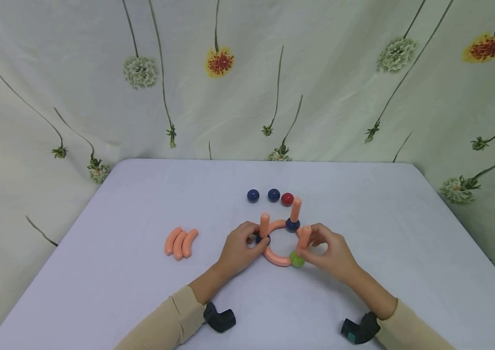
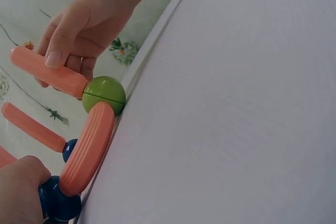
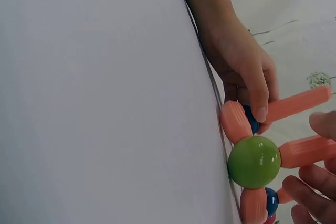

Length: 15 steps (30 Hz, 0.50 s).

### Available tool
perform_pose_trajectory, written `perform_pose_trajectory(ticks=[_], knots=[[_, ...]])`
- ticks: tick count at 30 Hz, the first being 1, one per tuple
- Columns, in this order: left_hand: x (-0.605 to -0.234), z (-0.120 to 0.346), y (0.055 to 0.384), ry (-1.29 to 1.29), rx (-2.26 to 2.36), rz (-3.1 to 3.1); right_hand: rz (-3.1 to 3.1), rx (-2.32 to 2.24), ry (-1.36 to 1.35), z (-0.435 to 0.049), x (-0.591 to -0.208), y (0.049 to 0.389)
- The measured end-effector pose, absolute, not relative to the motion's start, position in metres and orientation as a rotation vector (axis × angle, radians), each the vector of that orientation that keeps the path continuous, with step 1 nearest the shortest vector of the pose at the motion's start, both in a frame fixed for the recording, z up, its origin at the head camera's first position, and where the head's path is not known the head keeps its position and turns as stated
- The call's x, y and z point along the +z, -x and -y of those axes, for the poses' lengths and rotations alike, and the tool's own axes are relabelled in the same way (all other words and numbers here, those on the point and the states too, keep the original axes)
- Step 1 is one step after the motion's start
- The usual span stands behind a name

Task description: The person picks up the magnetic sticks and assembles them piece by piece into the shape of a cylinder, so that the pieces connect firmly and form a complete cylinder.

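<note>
A ring of curved orange rods (image 1: pixel 277 259) joined by balls lies on the table, with three straight-looking orange rods standing up from it. My left hand (image 1: pixel 239 248) pinches the dark blue ball (image 2: pixel 59 198) on the ring's left, beside the foot of its upright rod (image 1: pixel 264 224). On the near right is a green ball (image 3: pixel 254 162), and my right hand (image 1: pixel 334 255) holds the orange rod (image 2: pixel 50 71) rising from it between thumb and fingers. That rod's lower end meets the green ball. At the back, another upright rod (image 1: pixel 296 210) stands in a second blue ball (image 1: pixel 293 224).
Two loose dark blue balls, one at the left (image 1: pixel 253 196) and one in the middle (image 1: pixel 274 195), sit behind the ring with a red ball (image 1: pixel 287 199). Three curved orange rods (image 1: pixel 178 244) lie together at the left. A flower-patterned cloth (image 1: pixel 247 97) hangs beyond the white table (image 1: pixel 98 291).
</note>
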<state>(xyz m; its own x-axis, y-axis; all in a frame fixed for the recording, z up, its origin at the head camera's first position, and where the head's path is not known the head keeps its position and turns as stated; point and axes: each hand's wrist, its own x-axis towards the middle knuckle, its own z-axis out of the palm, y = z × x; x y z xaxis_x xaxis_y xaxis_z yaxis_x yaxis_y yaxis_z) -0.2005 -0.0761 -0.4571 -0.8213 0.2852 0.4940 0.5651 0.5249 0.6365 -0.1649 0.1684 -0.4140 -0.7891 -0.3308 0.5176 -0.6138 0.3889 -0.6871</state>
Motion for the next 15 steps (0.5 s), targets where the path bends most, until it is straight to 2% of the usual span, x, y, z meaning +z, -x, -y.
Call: perform_pose_trajectory(ticks=[6, 15], knots=[[-0.455, 0.075, 0.199, 0.680, -1.192, 2.446, 2.451, 1.331, -0.886, -0.176, -0.428, 0.172], [-0.456, 0.076, 0.199, 0.661, -1.199, 2.431, 2.488, 1.315, -0.922, -0.167, -0.430, 0.170]])
